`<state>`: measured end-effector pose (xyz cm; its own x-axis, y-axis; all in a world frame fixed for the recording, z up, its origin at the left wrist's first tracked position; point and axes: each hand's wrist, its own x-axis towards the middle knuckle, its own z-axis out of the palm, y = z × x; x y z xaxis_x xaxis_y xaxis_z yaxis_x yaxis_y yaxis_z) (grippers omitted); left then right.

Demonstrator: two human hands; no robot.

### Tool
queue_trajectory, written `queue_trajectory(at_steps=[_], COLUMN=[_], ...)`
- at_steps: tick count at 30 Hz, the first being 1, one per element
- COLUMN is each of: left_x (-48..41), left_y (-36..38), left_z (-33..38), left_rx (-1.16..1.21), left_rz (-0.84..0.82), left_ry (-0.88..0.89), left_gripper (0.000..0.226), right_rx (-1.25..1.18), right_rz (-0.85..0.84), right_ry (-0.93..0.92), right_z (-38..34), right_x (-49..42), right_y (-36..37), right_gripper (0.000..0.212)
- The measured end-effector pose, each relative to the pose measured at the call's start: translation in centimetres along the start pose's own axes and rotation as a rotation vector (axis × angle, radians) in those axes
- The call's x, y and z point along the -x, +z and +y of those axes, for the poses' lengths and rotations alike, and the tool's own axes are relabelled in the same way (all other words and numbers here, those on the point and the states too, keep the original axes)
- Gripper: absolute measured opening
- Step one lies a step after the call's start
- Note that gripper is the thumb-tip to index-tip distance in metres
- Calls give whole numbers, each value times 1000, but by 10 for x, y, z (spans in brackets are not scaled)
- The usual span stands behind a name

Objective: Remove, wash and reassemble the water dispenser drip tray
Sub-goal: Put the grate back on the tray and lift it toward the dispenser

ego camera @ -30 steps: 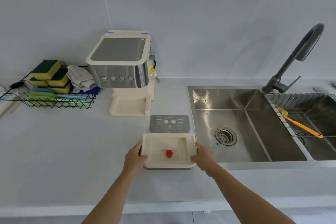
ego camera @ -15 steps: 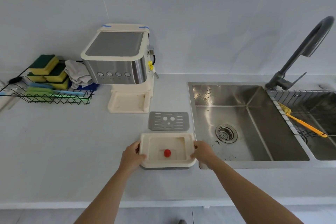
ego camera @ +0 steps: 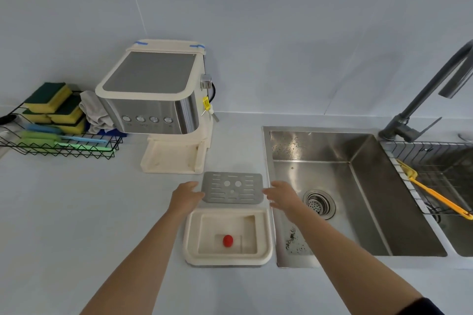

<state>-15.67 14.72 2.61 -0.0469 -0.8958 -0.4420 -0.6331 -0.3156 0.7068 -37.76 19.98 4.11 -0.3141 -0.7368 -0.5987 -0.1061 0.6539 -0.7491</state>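
Left arm: is stretching forward from the lower left of the view, forearm bare and straight, running alongside the left rim of the drip tray [ego camera: 191, 238].
Left hand [ego camera: 186, 197]: is hovering palm-down at the left edge of the metal grate [ego camera: 232, 188], fingers loosely extended and gripping nothing. The fingertips are sitting right at the grate's edge, and it cannot be told whether they are touching it.
Right arm: is stretching in from the lower right, with a dark sleeve [ego camera: 423, 307] showing at the bottom corner.
Right hand [ego camera: 281, 195]: is hovering at the grate's right edge, fingers spread apart and nearly straight, pointing left and holding nothing.
Drip tray: is sitting on the counter [ego camera: 76, 212] between the two forearms, just on the near side of the grate and beside the left rim of the sink [ego camera: 320, 151], with a red float [ego camera: 227, 241] lying inside it.
Metal grate: is lying flat on the counter between the tray and the base of the water dispenser [ego camera: 153, 100].
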Motion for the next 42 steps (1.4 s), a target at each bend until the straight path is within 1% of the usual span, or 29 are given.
queue_trajectory(at_steps=[3,6,7,8,9,10,11,12,13,15,17,18,19,22,23,24,25,26,27,28,29,30,32,33,35,37,39,41,42], left_x=[-16,-28,-32,-36,-39,-42,-44,-47,-48,-50,-53,-55,-55,-56,-56,-56,-55,-54,-55,-54,-52,-51,-49,-48,-45,-39,-34,-28,-25], left_y=[7,11,12,13,13,14,16,17,18,22,24,25,26,27,28,28,26,25,25,23,22,22,22,22,21,20,19,16,15], left_z=[4,5,5,5,5,6,7,8,9,11,12,12,12,11,11,11,11,11,10,11,11,12,13,12,12,13,13,13,13], left_rx=[-5,-35,-39,-38,-40,-46,-54,-53,-44,-15,27,45,51,-16,-39,-63,-93,-103,-117,-131,-127,-120,-53,-23,4,33,62,89,99], left_rz=[-25,-14,-4,6,14,20,23,24,25,33,40,39,38,62,62,56,44,37,32,25,27,35,57,63,55,56,68,90,101], left_ry=[-50,-98,-110,-121,-132,-143,-152,-163,-175,-211,-244,-258,-269,-293,-292,-289,-287,-274,-266,-256,-247,-241,-239,-243,-227,-209,-196,-179,-169], left_gripper=[57,57,57,57,57,58,58,59,59,57,55,54,54,48,43,32,16,12,24,30,31,28,11,8,13,12,12,7,10], right_rx=[21,57,63,64,61,53,33,17,-5,-62,-139,-178,-214,-266,-271,-267,-264,-262,-267,-273,-263,-241,-190,-171,-168,-199,-206,-157,-123], right_rz=[-14,-1,2,-1,-5,2,10,13,14,10,13,17,13,9,9,17,22,25,24,21,20,21,30,35,40,50,55,43,36], right_ry=[-4,-6,2,6,23,35,51,68,83,122,145,159,177,211,219,223,226,230,236,238,240,241,239,235,217,192,150,102,87], right_z=[-8,-10,-10,-10,-10,-11,-10,-11,-11,-13,-13,-13,-12,-12,-13,-13,-13,-13,-13,-13,-13,-13,-13,-13,-14,-14,-15,-18,-19], right_x=[-13,-28,-33,-37,-41,-43,-48,-51,-53,-56,-58,-59,-59,-61,-61,-61,-61,-62,-62,-63,-62,-62,-61,-60,-58,-55,-50,-43,-39], right_y=[3,8,8,9,9,10,12,13,14,17,17,16,14,11,11,10,9,9,8,8,8,8,7,7,6,5,3,2,1], right_gripper=[59,55,50,39,18,10,26,32,32,24,9,5,7,23,25,26,27,27,27,27,27,29,33,34,33,30,33,36,37])
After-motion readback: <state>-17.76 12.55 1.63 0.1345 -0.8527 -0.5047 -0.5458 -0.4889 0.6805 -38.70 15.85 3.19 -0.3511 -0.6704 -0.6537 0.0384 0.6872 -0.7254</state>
